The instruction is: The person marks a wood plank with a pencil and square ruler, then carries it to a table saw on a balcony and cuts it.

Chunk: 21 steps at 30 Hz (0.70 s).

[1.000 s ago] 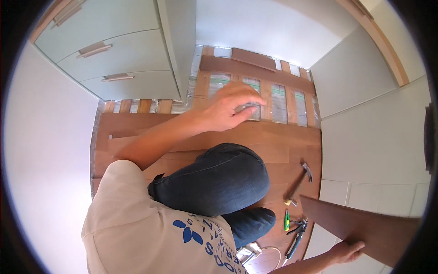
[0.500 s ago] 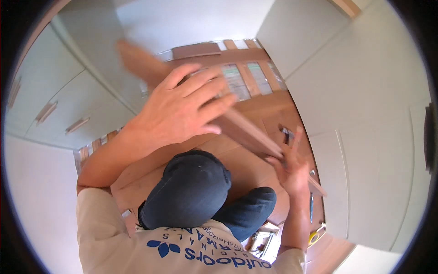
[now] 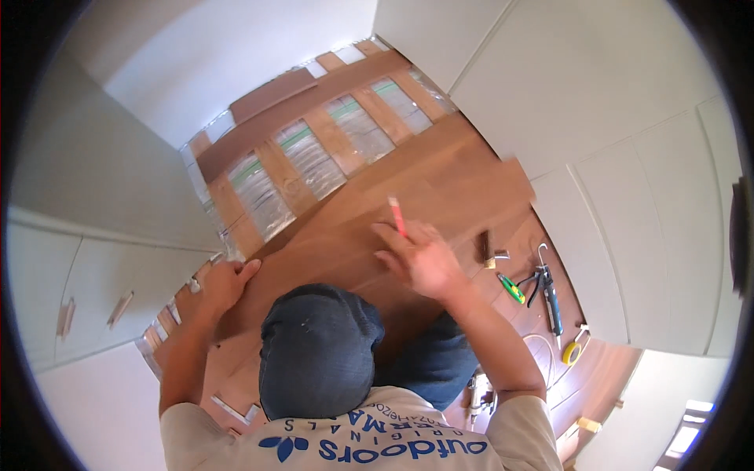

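A long brown wooden floorboard (image 3: 471, 192) lies slantwise across the boarded floor before me, its right end by the pale cabinet fronts. At the board's left end is my left hand (image 3: 226, 286), closed on it with the thumb along the top; its other fingers are partly hidden. My right hand (image 3: 424, 259) hovers around the board's middle, its fingers curled around a red pencil (image 3: 398, 217) that points up and away from me.
Beyond the boards, wooden battens (image 3: 322, 137) show silvery sheeting between them, with a loose board piece (image 3: 271, 96) near the wall. At right lie a caulking gun (image 3: 551, 302), a green utility knife (image 3: 510, 288) and a yellow tape roll (image 3: 572, 352). Pale cabinets (image 3: 605, 196) flank the floor.
The board, lifted and tilted between both hands before, now lies low across the floor. My left hand has moved down to its left end; the right has moved left, with a red pencil now visible.
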Each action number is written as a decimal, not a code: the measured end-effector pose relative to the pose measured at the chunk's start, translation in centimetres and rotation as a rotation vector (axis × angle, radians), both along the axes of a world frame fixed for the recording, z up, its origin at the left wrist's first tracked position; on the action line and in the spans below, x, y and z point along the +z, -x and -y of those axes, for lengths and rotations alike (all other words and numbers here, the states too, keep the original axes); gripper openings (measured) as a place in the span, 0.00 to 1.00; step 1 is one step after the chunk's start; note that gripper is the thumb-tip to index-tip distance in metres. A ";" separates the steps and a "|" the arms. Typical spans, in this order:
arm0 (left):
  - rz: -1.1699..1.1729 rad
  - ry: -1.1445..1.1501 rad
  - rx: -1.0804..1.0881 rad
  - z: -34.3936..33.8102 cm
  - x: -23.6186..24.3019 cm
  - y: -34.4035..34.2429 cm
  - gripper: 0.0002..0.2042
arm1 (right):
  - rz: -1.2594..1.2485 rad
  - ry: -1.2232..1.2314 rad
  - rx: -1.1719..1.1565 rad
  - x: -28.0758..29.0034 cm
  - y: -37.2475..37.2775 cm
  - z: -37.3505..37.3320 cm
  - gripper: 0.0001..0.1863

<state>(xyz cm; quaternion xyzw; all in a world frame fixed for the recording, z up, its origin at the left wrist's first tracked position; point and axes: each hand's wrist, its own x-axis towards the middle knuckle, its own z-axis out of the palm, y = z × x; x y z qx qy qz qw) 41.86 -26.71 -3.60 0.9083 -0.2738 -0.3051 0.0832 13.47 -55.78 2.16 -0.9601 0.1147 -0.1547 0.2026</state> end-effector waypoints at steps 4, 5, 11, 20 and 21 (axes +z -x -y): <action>-0.011 0.045 0.124 -1.6 -8.7 -2.3 0.35 | -0.068 0.041 -0.192 -4.4 8.3 3.4 0.22; -0.025 0.030 0.101 -0.7 -9.9 -3.0 0.35 | -0.099 0.040 -0.244 -6.0 10.9 3.6 0.20; 0.075 0.056 0.181 6.6 -13.4 -7.0 0.39 | -0.353 -0.138 -0.538 -13.7 20.7 -1.0 0.19; -0.001 0.051 0.122 14.7 -21.9 -13.4 0.42 | -0.463 -0.253 -0.651 -16.3 18.2 1.8 0.17; -0.001 0.043 0.123 16.0 -21.7 -13.3 0.42 | -0.459 -0.275 -0.661 -16.4 18.6 1.9 0.17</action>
